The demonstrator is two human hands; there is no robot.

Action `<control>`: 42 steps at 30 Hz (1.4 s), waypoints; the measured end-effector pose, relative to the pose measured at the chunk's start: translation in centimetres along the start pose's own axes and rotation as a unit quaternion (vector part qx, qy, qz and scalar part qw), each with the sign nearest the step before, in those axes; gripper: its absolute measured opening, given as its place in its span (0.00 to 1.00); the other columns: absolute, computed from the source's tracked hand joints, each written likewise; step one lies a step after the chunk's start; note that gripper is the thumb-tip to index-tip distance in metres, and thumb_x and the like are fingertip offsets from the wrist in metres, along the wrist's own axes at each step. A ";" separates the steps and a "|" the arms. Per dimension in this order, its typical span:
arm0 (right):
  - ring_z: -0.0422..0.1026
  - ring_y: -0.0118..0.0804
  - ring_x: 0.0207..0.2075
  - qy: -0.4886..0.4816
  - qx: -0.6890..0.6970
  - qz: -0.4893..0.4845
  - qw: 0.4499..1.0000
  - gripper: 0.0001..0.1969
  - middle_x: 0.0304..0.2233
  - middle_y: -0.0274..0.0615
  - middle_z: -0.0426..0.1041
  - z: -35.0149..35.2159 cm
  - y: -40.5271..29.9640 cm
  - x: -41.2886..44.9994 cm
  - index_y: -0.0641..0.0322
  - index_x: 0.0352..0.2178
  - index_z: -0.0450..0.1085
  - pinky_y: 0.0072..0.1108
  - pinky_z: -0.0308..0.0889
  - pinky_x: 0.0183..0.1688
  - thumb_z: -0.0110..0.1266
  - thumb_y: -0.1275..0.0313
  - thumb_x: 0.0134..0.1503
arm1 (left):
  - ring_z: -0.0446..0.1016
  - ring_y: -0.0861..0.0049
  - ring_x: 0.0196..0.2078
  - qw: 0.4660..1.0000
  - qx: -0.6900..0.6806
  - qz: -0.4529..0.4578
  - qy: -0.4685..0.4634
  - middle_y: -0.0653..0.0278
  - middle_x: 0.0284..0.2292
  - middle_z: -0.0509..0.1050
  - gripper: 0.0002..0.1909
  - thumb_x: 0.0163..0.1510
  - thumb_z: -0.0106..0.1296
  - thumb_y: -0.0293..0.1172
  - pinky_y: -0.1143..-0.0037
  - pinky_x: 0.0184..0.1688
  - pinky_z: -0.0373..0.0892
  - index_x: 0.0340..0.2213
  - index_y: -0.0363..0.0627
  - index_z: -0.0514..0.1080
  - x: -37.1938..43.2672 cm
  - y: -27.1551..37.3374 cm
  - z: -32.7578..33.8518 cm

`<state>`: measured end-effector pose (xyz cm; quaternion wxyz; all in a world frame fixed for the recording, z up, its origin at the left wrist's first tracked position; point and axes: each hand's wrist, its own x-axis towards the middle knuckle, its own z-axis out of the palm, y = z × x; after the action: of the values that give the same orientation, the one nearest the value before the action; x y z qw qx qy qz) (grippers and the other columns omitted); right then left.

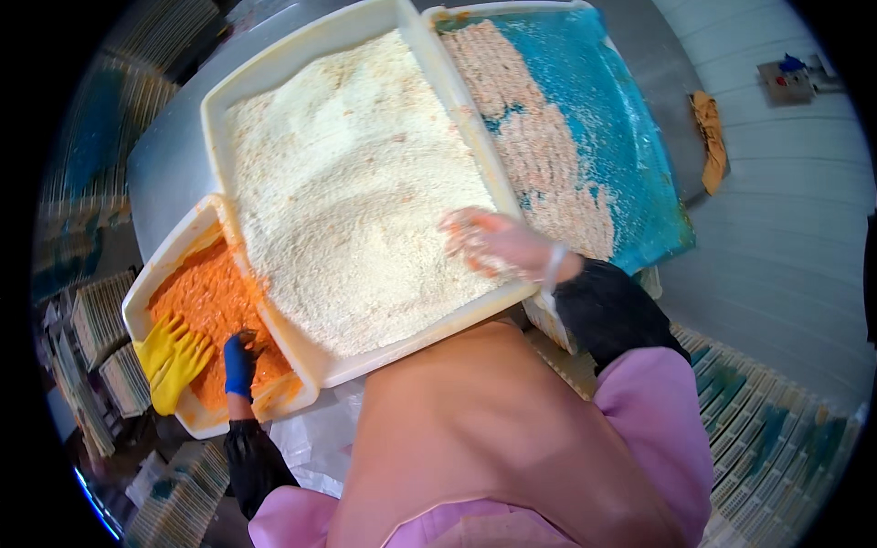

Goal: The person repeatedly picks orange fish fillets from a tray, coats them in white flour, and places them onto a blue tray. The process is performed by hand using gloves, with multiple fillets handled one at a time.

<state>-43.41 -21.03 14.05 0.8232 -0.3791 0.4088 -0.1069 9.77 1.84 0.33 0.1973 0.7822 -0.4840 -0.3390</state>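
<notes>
My left hand (241, 363), in a blue glove, dips into an orange wet mixture (205, 294) in a small white tub at the left; its fingertips are partly hidden, so its grip is unclear. Over a large white tub of pale crumbs (356, 185) is my right hand (479, 241), in a thin clear glove with orange smears and crumbs on it. It is blurred, and whether its fingers hold anything cannot be told. A yellow rubber glove (171, 356) lies across the small tub's left edge. Rows of crumb-coated pieces (541, 151) lie on a blue sheet (616, 137) at the right.
The tubs stand on a metal table (171, 164). A brown cloth (710, 142) lies near the table's right side. Stacked plastic trays (767, 438) stand at the lower right, with more stacks at the left. A clear plastic sheet (308, 438) hangs by the table's front edge.
</notes>
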 end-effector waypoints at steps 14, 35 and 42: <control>0.58 0.39 0.53 0.498 -0.369 -0.009 0.784 0.20 0.51 0.49 0.60 -18.2 9.1 -13.1 0.64 0.51 0.55 0.19 0.50 0.53 0.36 0.76 0.55 | 0.72 0.73 0.30 0.990 -0.063 -0.116 0.046 0.58 0.30 0.73 0.13 0.48 0.39 0.18 0.77 0.33 0.68 0.35 0.29 0.69 -0.4 -5.3 0.1; 0.49 0.39 0.57 0.296 0.080 -0.324 0.895 0.21 0.56 0.46 0.51 -10.1 4.6 -8.6 0.71 0.52 0.52 0.27 0.45 0.58 0.33 0.70 0.59 | 0.69 0.79 0.35 0.973 -0.211 0.095 -0.003 0.62 0.33 0.72 0.10 0.46 0.52 0.22 0.80 0.38 0.66 0.34 0.35 0.71 2.5 23.5 5.1; 0.50 0.44 0.57 0.154 -0.360 -0.361 0.846 0.21 0.54 0.49 0.54 -2.5 1.2 -4.8 0.68 0.50 0.57 0.29 0.46 0.57 0.40 0.72 0.54 | 0.69 0.62 0.36 0.928 0.240 0.284 0.030 0.57 0.30 0.73 0.12 0.40 0.45 0.18 0.72 0.39 0.64 0.29 0.40 0.73 1.8 25.2 7.8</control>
<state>-48.55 -19.16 15.09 0.4584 -0.7485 0.3744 -0.2989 -11.04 -11.02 10.32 0.1059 0.6461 -0.7465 -0.1184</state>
